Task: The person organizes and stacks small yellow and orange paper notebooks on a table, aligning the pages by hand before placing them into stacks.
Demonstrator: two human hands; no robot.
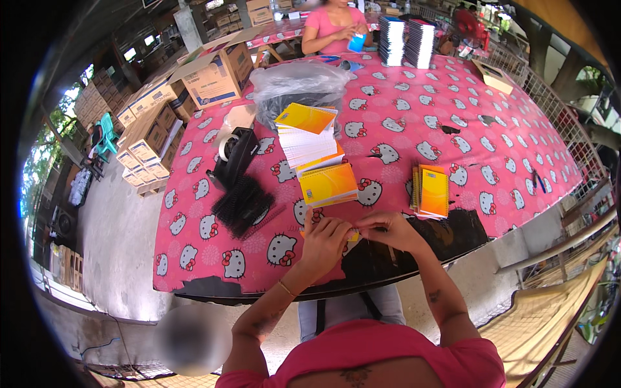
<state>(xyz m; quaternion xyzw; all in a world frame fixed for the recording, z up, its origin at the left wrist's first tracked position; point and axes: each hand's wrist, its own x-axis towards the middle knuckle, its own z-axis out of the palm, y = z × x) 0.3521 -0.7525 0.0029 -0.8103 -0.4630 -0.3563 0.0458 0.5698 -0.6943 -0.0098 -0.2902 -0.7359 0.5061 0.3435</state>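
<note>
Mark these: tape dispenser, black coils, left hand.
Tape dispenser [244, 154]: head view, on its black body.
Black coils [243, 205]: head view, middle of the pile.
Left hand [325, 240]: head view, back of hand.

Your bare left hand [328, 236] is palm down, with one finger [308, 220] stuck out away from you and the others bent. Your bare right hand [391, 231] points in toward it, fingers curled. Their fingertips are very close together. Your left forearm [272, 307] and right forearm [440, 281] reach forward, each with a dark tattoo.
</note>
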